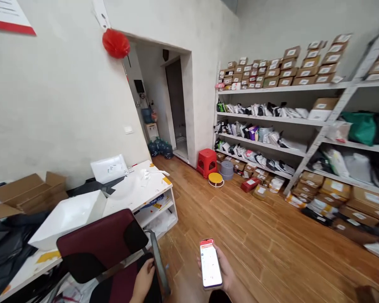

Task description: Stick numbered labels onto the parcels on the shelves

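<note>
Smartphone with white screen and red top band (211, 265) in right hand (226, 269), fingers wrapped round its sides, screen facing up, held above brown wood-plank floor (255, 235). Left hand (145, 274) loosely curled over maroon-and-black office chair (97, 244), right beside its grey armrest (158, 259); honestly can't tell if it's gripping anything. White counter (126, 191) past chair, with white open-topped box (69, 214) on it. Farther off: red plastic stool (206, 162), white shelving (303, 87) packed with parcels.
</note>
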Motion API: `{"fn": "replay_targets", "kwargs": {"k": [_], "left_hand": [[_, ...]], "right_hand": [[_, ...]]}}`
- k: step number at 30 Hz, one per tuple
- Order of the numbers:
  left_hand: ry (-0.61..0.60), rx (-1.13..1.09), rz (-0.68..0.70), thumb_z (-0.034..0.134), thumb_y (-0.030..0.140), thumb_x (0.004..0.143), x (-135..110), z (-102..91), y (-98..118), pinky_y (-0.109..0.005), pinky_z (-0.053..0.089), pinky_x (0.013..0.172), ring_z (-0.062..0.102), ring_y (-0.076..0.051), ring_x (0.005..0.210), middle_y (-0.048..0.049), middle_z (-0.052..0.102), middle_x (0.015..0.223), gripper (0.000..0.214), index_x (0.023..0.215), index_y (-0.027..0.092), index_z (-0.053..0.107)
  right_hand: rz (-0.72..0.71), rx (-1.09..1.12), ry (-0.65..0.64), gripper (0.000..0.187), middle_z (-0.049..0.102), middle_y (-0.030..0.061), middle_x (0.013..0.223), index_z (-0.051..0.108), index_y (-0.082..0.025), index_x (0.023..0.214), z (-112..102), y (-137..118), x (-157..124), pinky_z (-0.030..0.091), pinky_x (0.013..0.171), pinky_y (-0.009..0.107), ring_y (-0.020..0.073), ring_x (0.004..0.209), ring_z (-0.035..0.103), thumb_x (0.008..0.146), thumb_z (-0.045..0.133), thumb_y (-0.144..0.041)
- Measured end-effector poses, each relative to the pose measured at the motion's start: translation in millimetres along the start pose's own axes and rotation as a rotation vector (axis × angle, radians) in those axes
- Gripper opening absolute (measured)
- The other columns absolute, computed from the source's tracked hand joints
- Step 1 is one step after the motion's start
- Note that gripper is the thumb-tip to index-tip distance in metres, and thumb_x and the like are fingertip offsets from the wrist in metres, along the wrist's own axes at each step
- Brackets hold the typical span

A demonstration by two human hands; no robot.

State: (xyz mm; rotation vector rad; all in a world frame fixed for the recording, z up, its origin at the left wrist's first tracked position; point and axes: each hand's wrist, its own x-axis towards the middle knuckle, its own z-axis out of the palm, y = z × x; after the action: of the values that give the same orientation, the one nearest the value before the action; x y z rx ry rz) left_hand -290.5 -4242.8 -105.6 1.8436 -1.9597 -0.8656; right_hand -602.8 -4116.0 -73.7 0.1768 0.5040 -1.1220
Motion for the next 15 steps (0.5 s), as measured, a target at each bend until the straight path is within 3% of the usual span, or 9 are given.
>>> {"fn": "replay_targets", "kwargs": {"k": [3, 6, 8, 12, 15], "left_hand": [[-0.01, -0.006, 0.085, 0.051, 0.009, 0.083, 140, 2.3, 27, -0.029, 0.045, 0.099, 0.062, -0.018, 0.111, -0.0081, 0.065, 0.119, 0.033, 0.114, 0.014, 0.061], [0.067, 0.027, 0.107, 0.053, 0.016, 0.08, 275, 10.1, 54, -0.031, 0.04, 0.103, 0.055, -0.021, 0.119, -0.0105, 0.06, 0.128, 0.043, 0.123, 0.013, 0.056], [0.127, 0.057, 0.091, 0.053, 0.019, 0.079, 349, 10.8, 66, -0.034, 0.036, 0.107, 0.049, -0.022, 0.126, -0.0109, 0.056, 0.131, 0.048, 0.127, 0.013, 0.052], [0.219, 0.147, -0.022, 0.055, 0.023, 0.079, 456, 2.8, 84, -0.039, 0.036, 0.105, 0.05, -0.028, 0.123, -0.0156, 0.057, 0.127, 0.051, 0.128, 0.011, 0.051], [0.253, 0.213, -0.088, 0.057, 0.025, 0.08, 522, -4.1, 96, -0.04, 0.033, 0.106, 0.046, -0.031, 0.127, -0.0207, 0.051, 0.133, 0.051, 0.128, 0.009, 0.052]], "right_hand": [[-0.006, -0.035, 0.065, 0.059, 0.072, 0.0175, 0.097, 0.068, -0.011, 0.092, 10, -70, 75, 0.054, 0.081, 0.047, 0.0286, 0.088, 0.07, 0.078, 0.056, -0.067], [-0.026, -0.097, 0.072, 0.057, 0.072, 0.016, 0.096, 0.068, -0.011, 0.093, 24, -146, 161, 0.054, 0.08, 0.046, 0.0283, 0.091, 0.069, 0.079, 0.057, -0.065], [-0.015, -0.154, 0.063, 0.053, 0.073, 0.0132, 0.093, 0.067, -0.013, 0.091, 43, -195, 228, 0.054, 0.079, 0.044, 0.0263, 0.087, 0.07, 0.08, 0.057, -0.063], [0.043, -0.373, 0.09, 0.05, 0.071, 0.0099, 0.086, 0.066, -0.016, 0.085, 104, -272, 369, 0.054, 0.075, 0.04, 0.0236, 0.079, 0.07, 0.083, 0.05, -0.064], [0.113, -0.552, 0.075, 0.055, 0.069, 0.0103, 0.08, 0.065, -0.017, 0.081, 158, -303, 470, 0.054, 0.07, 0.04, 0.0235, 0.071, 0.068, 0.084, 0.042, -0.067]]}}
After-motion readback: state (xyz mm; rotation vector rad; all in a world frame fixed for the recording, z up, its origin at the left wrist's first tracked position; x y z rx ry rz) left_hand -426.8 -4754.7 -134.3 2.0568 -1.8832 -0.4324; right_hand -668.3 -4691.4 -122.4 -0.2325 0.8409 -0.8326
